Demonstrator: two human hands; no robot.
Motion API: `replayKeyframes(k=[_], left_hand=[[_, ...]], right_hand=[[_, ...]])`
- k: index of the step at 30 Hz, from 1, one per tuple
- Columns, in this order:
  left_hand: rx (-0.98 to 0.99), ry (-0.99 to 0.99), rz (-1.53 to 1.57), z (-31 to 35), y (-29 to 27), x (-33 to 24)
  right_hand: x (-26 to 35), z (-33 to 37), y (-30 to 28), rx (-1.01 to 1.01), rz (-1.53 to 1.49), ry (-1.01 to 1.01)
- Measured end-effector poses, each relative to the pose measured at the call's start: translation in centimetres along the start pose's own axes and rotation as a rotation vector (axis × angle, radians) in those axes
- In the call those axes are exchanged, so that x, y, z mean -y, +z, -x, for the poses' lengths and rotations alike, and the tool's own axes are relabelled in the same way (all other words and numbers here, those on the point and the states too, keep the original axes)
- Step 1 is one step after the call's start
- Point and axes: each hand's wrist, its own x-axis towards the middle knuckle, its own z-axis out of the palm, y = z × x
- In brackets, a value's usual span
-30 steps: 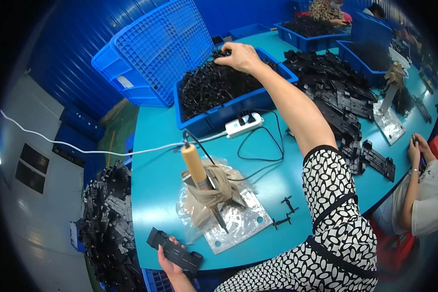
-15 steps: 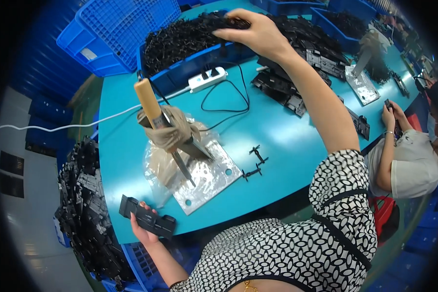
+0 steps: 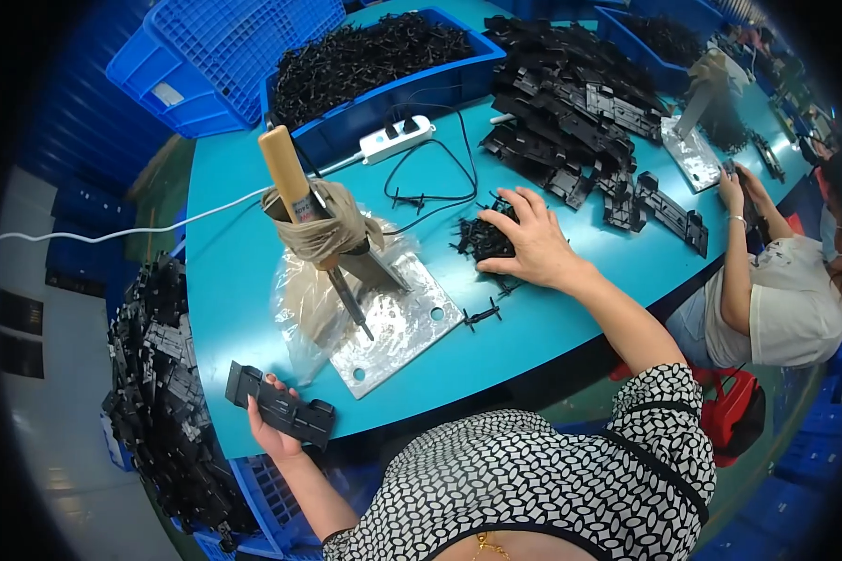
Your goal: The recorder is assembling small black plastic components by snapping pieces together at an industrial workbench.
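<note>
Down at the lower left of the frame, my left hand (image 3: 269, 421) grips a flat black plastic bracket (image 3: 280, 405), fingers wrapped round its lower edge, at the near rim of the teal table (image 3: 571, 309). Just right of it, toward the centre, a wooden-handled soldering iron (image 3: 301, 194) stands tilted on a metal base plate (image 3: 398, 329), with crumpled clear plastic bagging about it. Further right, mid-frame, my right hand (image 3: 530, 245) lies palm down on a small heap of black plastic clips (image 3: 482, 238) — fingers spread and curled over them. Behind, upper centre, sits a blue crate (image 3: 421, 79) of clips; at far right another person's hands (image 3: 739, 187) work.
</note>
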Motion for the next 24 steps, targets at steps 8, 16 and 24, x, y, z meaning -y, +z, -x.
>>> replayKeyframes(k=[8,16,24], left_hand=[[-0.083,0.023,-0.009,0.1,-0.3,-0.1],[-0.051,0.032,-0.041,-0.8,0.7,-0.1],[-0.058,0.024,-0.026,0.1,0.2,-0.2]], right_hand=[[-0.1,-7.0,-5.7,0.403,-0.246,0.064],[1.6,-14.4,3.5,0.081,-0.284,-0.158],[2.0,-16.7,7.1,0.044,-0.366,-0.138]])
